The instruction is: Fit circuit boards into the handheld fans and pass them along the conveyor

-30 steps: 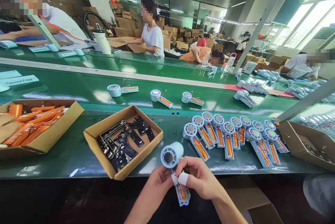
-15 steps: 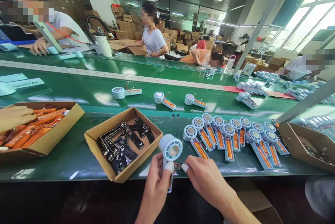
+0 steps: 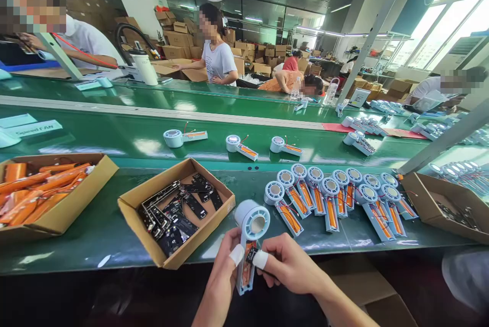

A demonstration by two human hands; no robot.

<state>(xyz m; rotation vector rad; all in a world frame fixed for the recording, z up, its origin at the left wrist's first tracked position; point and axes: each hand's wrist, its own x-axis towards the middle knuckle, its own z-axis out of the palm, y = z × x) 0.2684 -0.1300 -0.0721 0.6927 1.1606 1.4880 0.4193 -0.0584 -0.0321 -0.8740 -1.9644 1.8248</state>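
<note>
My left hand (image 3: 221,276) is closed round the handle of a light-blue handheld fan (image 3: 250,217), just beyond the bench edge. Its round head points up, and the open handle shows an orange battery inside. Between the thumb and fingers of my right hand (image 3: 292,266) is a small black circuit board (image 3: 251,254), held at the upper part of the handle opening. White coverings wrap both thumbs. Part of the board and any wires on it are hidden by my right thumb.
A carton (image 3: 202,235) of black circuit boards (image 3: 194,205) stands left of my hands, with a carton (image 3: 82,205) of orange batteries (image 3: 46,184) farther left. Several fan bodies (image 3: 330,187) lie on the right, beside another carton (image 3: 424,194). Co-workers sit and stand across the green conveyor (image 3: 114,136).
My right hand has brought the circuit board against the handle, and the fan has turned so its opening faces me. Another person's hand has left the battery carton.
</note>
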